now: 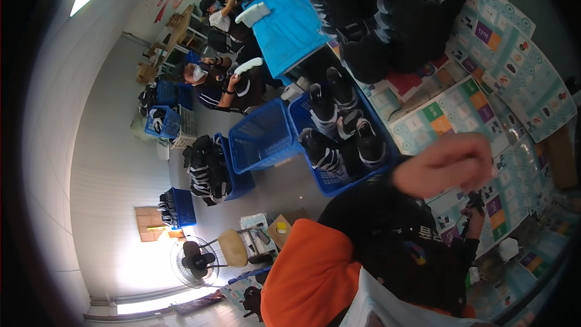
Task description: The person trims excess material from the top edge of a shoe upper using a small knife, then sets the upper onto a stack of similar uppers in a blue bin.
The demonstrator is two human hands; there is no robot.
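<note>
My left hand (446,166) is raised over the paper-covered bench (417,124), smeared by motion. Its fingers look bent inward; whether anything is between them cannot be made out. Lower down, close to my body, my right hand (475,221) is closed around a small black object (475,201) whose kind is too small to tell. Black sneakers (417,18) are heaped at the far end of the bench. Left of my left hand, more black-and-white sneakers (324,112) stand in a blue basket (330,191).
Beside the sneaker basket is another blue basket (260,136). More shoes fill a crate (209,169) farther left. A stool (232,248) and a fan (195,258) stand at the lower left. People (212,82) handle white shoe-shaped pieces near a blue-covered table (287,24).
</note>
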